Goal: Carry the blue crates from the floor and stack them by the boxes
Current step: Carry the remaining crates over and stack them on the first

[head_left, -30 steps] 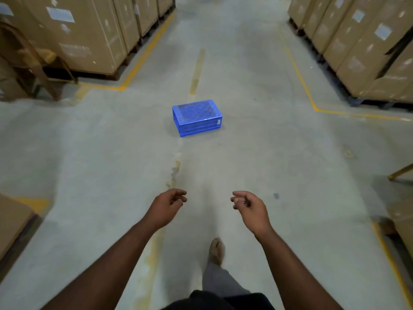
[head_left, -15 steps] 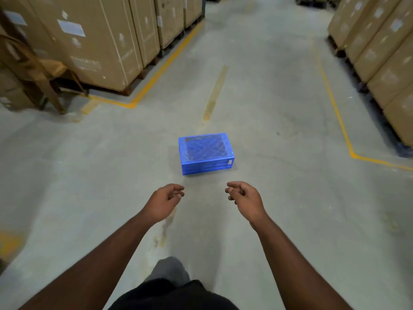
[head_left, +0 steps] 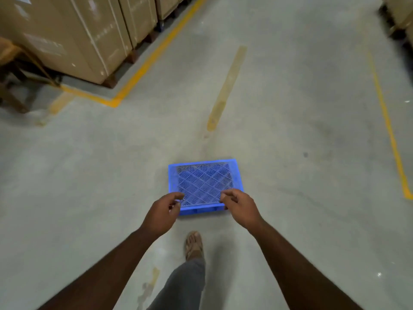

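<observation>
Down at floor level, left hand [head_left: 162, 214] and right hand [head_left: 240, 209] reach out with fingers loosely curled, gripping nothing, overlapping the near corners of the blue crate [head_left: 204, 186]; contact cannot be told. That crate lies on the concrete floor [head_left: 290, 108], shallow, rectangular, its slotted face showing a diamond lattice. Cardboard boxes [head_left: 67, 34] stand far left; their labels are blurred, unreadable.

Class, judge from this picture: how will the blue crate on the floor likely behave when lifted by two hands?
The blue crate looks like moulded plastic, so probably stiff. Its slotted lattice and empty state suggest it is light. Low and wide, it seems unlikely to tip.
</observation>
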### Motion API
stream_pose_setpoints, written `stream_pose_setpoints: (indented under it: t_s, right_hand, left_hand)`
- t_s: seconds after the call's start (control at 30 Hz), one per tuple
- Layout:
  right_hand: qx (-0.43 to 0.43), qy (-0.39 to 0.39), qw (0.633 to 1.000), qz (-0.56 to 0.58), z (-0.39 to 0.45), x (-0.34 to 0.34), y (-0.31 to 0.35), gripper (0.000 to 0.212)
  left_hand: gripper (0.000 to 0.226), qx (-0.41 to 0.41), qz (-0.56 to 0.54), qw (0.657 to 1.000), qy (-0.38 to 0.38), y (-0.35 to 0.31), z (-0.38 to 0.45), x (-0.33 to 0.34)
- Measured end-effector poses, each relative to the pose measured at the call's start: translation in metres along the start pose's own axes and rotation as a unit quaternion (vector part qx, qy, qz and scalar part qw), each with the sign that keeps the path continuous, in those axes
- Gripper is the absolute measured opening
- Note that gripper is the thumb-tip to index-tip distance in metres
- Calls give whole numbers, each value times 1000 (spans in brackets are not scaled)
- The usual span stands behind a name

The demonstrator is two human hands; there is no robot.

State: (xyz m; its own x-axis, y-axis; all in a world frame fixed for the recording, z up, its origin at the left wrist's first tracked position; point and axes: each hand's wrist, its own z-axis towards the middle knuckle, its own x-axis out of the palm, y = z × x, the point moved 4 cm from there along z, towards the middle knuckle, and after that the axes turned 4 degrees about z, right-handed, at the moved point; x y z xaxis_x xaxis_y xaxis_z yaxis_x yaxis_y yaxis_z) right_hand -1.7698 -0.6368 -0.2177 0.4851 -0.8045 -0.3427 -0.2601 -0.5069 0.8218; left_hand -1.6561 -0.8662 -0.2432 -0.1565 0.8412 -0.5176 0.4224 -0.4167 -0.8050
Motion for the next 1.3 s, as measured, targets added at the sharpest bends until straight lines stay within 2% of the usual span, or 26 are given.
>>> stream_pose_setpoints:
  t_s: [0.13, 0.23, 0.37, 0.47, 0.5, 0.53, 0.6, 0.63, 0.67, 0.77, 0.9, 1.0, 1.03, 1.1, 1.17, 1.23, 1.3]
  right_hand:
    - [8, -10, 1000, -9, 152, -21, 22, 16]
    - [33, 16, 999, -10, 244, -11, 3, 14]
    - [54, 51, 995, -73, 361, 18, -86, 12]
    - [56, 107, 979, -162, 434, 43, -164, 28]
    - [30, 142, 962, -230, 454, 51, -189, 43]
    - [-6, 197, 924, -327, 471, 59, -210, 63]
    - [-113, 298, 790, -524, 499, 70, -243, 97]
    - [-163, 314, 743, -568, 516, 73, -255, 104]
    - [-184, 310, 738, -571, 536, 75, -261, 106]
    - [-174, 228, 779, -557, 597, 74, -272, 109]
    - [-108, 217, 797, -553, 641, 76, -280, 99]
    - [-107, 224, 784, -569, 647, 74, -268, 91]
    - [-96, 227, 789, -563, 645, 69, -261, 91]
    - [-92, 223, 811, -533, 638, 56, -243, 87]
    - [-124, 199, 838, -494, 628, 40, -219, 74]
    - [-169, 173, 851, -465, 614, 26, -196, 58]
    - [-222, 145, 855, -446, 595, 18, -180, 47]
  left_hand:
    - [30, -33, 18, 999, 19, -8, 139, 8]
    - [31, -78, 36, 996, 21, 22, 217, 32]
    - [33, -122, 83, 988, 50, 107, 302, 92]
    - [45, -138, 152, 976, 70, 179, 357, 138]
    - [48, -138, 182, 971, 73, 200, 374, 150]
    - [50, -133, 221, 963, 83, 217, 391, 162]
    - [58, -92, 314, 936, 128, 244, 425, 184]
    - [67, -61, 355, 921, 151, 257, 444, 195]
    - [78, -41, 385, 907, 165, 268, 463, 205]
    - [103, -34, 439, 884, 160, 301, 512, 221]
    - [113, -84, 459, 868, 168, 326, 543, 227]
    - [102, -52, 491, 860, 129, 314, 547, 221]
    - [95, -40, 495, 860, 114, 307, 545, 215]
    - [76, -21, 461, 884, 70, 290, 542, 197]
    - [58, 13, 393, 919, 29, 272, 535, 173]
    - [51, 62, 324, 944, 10, 253, 521, 150]
    - [46, 96, 302, 948, 12, 234, 505, 138]
